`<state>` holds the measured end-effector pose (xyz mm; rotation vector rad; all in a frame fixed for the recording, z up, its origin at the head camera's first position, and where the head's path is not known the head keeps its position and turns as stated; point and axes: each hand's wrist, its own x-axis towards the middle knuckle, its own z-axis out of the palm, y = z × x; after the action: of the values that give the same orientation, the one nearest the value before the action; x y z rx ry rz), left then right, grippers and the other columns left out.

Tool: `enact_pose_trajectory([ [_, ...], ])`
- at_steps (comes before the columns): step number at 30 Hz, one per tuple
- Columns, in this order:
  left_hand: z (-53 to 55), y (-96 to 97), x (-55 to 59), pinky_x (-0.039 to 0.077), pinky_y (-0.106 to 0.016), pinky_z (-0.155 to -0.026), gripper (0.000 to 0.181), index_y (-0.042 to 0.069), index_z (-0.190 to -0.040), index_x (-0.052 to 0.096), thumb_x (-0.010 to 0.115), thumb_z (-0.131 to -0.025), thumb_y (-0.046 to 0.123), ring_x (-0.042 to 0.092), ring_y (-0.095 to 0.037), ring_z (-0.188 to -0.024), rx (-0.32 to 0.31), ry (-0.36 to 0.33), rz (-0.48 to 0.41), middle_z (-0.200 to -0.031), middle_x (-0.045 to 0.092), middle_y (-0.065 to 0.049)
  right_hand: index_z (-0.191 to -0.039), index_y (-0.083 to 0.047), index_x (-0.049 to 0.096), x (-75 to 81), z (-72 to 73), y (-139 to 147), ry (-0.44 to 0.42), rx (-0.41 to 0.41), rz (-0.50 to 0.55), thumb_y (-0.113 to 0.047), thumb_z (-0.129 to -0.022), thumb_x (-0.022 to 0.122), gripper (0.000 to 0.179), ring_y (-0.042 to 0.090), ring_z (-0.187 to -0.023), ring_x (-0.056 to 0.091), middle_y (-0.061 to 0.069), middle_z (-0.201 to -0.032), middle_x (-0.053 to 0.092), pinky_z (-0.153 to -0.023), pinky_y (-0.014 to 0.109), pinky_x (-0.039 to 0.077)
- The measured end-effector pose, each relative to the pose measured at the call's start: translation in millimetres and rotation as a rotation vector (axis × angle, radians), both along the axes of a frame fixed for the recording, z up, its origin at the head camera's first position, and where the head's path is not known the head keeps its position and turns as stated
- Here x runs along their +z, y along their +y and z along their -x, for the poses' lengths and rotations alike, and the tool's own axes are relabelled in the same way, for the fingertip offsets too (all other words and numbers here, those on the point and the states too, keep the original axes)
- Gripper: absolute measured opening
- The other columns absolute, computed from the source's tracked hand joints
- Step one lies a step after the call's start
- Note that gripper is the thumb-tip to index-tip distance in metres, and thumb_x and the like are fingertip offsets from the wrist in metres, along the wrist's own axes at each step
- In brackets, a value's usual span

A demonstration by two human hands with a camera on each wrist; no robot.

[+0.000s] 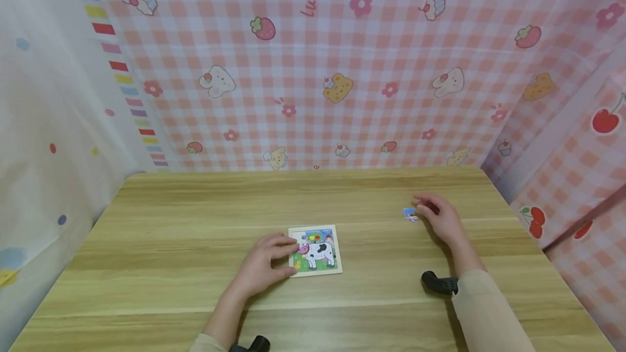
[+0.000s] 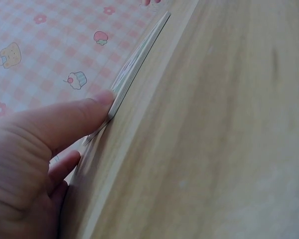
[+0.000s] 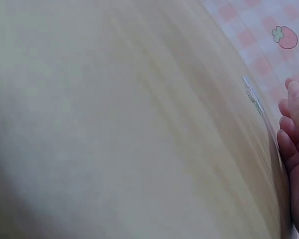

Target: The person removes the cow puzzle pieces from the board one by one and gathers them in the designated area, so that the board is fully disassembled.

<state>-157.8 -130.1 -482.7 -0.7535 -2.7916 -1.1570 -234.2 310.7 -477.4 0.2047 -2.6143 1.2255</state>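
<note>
A small square jigsaw puzzle (image 1: 320,257) with a pale frame and a cow picture lies flat on the table. Its upper left corner shows a pale patch beside the colours. My left hand (image 1: 264,265) rests at the puzzle's left edge, thumb low and fingers higher up. In the left wrist view the thumb (image 2: 97,107) touches the rim of the puzzle (image 2: 139,62). Further right lies a loose blue puzzle piece (image 1: 409,214), seen nearly edge-on in the right wrist view. Just right of this piece is my right hand (image 1: 440,219), its fingers loosely bent and holding nothing.
The wooden table (image 1: 195,200) reaches back to a pink checked cloth (image 1: 303,124). A pale dotted curtain (image 1: 49,124) hangs on the left, and a cherry-print cloth (image 1: 577,200) on the right. Black wrist mounts (image 1: 437,284) sit at both wrists, close over the table.
</note>
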Motion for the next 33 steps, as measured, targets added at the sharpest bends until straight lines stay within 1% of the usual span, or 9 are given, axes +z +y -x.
enact_pose_trajectory([
  [5,0.2,0.2,0.2,0.028,-0.058,-0.112,0.053,0.01,-0.126,0.069,0.085,-0.077,0.021,0.042,-0.036,-0.135,0.019,-0.013,-0.021,-0.138,0.058,-0.006,-0.128,0.002,0.062,2.3,-4.8,1.6,-0.019,-0.004,0.056,-0.012,-0.101,0.057,0.031,0.011,-0.102,0.052,0.022,-0.117,0.062,-0.086,0.017,0.039],
  [9,-0.3,0.0,0.9,0.029,-0.057,-0.112,0.054,0.01,-0.126,0.069,0.086,-0.076,0.021,0.041,-0.035,-0.136,0.029,-0.028,-0.031,-0.142,0.055,-0.006,-0.125,0.005,0.063,1.4,-9.1,1.6,0.023,0.018,0.104,-0.009,-0.1,0.059,0.029,0.0,-0.095,0.051,0.023,-0.111,0.063,-0.082,0.012,0.039],
  [13,-0.3,0.0,1.4,0.03,-0.056,-0.112,0.054,0.01,-0.126,0.069,0.085,-0.077,0.023,0.041,-0.035,-0.136,0.029,-0.036,-0.023,-0.144,0.053,-0.007,-0.121,0.006,0.065,-0.4,-13.8,0.4,0.061,0.052,0.122,-0.006,-0.097,0.062,0.027,-0.003,-0.089,0.053,0.021,-0.105,0.065,-0.079,0.01,0.042],
  [17,-0.4,0.1,1.8,0.03,-0.056,-0.112,0.054,0.009,-0.126,0.069,0.085,-0.077,0.024,0.041,-0.035,-0.136,0.026,-0.023,-0.011,-0.144,0.053,-0.007,-0.12,0.005,0.065,-0.2,-17.4,-6.1,0.051,0.059,0.104,-0.007,-0.097,0.063,0.026,-0.004,-0.088,0.054,0.02,-0.104,0.066,-0.078,0.009,0.044],
  [20,-0.9,0.2,2.1,0.03,-0.056,-0.112,0.054,0.009,-0.126,0.069,0.085,-0.078,0.025,0.041,-0.036,-0.136,0.025,-0.019,-0.009,-0.145,0.053,-0.007,-0.12,0.005,0.066,2.0,-19.4,-16.4,0.028,0.079,0.116,-0.006,-0.097,0.063,0.025,-0.003,-0.089,0.055,0.02,-0.105,0.067,-0.078,0.01,0.044],
  [24,-1.5,0.5,2.4,0.029,-0.057,-0.112,0.054,0.008,-0.126,0.069,0.085,-0.077,0.025,0.041,-0.036,-0.136,0.025,-0.02,-0.005,-0.145,0.052,-0.008,-0.119,0.003,0.067,8.5,-22.8,-36.6,-0.015,0.14,0.117,-0.007,-0.097,0.064,0.025,0.003,-0.092,0.057,0.017,-0.107,0.067,-0.08,0.013,0.045],
  [26,-1.7,0.7,2.5,0.028,-0.057,-0.112,0.054,0.008,-0.126,0.069,0.085,-0.078,0.026,0.041,-0.037,-0.137,0.025,-0.019,0.0,-0.145,0.052,-0.008,-0.119,0.0,0.067,12.8,-24.6,-48.4,-0.03,0.179,0.09,-0.009,-0.097,0.063,0.024,0.006,-0.095,0.058,0.014,-0.108,0.067,-0.082,0.015,0.047],
  [29,-2.0,0.9,2.8,0.028,-0.057,-0.112,0.054,0.008,-0.126,0.069,0.085,-0.078,0.025,0.04,-0.036,-0.137,0.027,-0.02,0.005,-0.145,0.052,-0.008,-0.117,-0.002,0.069,17.7,-25.3,-67.8,-0.046,0.249,0.07,-0.011,-0.097,0.065,0.023,0.012,-0.098,0.061,0.01,-0.108,0.069,-0.086,0.022,0.05],
  [33,-2.4,1.3,3.7,0.028,-0.057,-0.113,0.053,0.008,-0.126,0.069,0.085,-0.078,0.024,0.04,-0.036,-0.137,0.033,-0.03,0.003,-0.146,0.052,-0.008,-0.115,-0.003,0.071,17.2,-23.8,-91.9,-0.063,0.349,0.065,-0.012,-0.096,0.065,0.021,0.019,-0.099,0.064,0.008,-0.108,0.07,-0.088,0.031,0.052],
])
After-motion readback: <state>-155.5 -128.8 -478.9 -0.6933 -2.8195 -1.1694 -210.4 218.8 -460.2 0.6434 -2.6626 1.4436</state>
